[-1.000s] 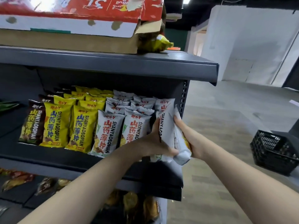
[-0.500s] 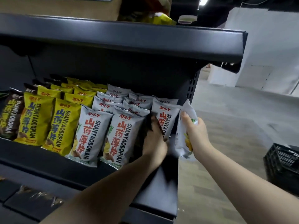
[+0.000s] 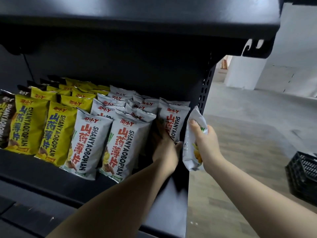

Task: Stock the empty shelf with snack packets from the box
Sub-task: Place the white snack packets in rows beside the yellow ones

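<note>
Meanwhile, the left hand [image 3: 165,148] had pushed one white packet [image 3: 173,121] into the shelf [image 3: 164,194] at mid-frame, gripping its base, while the right hand [image 3: 205,143] held another packet [image 3: 192,148] just right, so that column was filling.

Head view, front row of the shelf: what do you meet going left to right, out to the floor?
Brown packet → yellow packets → white packets → left hand → packet held by right hand → right hand → black crate.
</note>
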